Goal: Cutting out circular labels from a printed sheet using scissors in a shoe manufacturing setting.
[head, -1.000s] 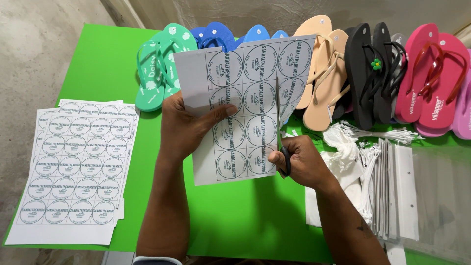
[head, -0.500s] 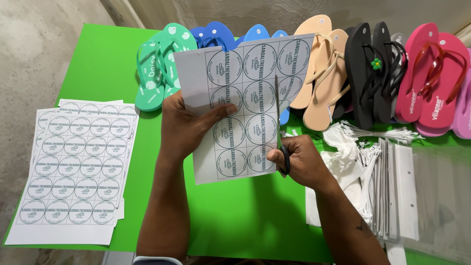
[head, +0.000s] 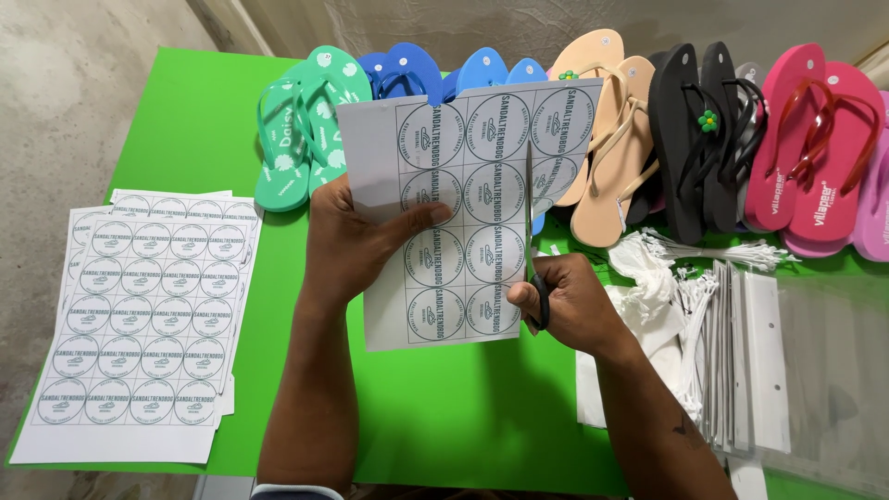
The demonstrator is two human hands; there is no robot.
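1. Two hands over green table — left hand pinches label sheet, held up mid-frame.
2. Right hand grips scissors — blades along the sheet's right edge.

Table bright green. Sheet white, grey printed circles in grid; same on stack. Flip-flops: teal with white flowers, blue, beige, black with green flower, pink.
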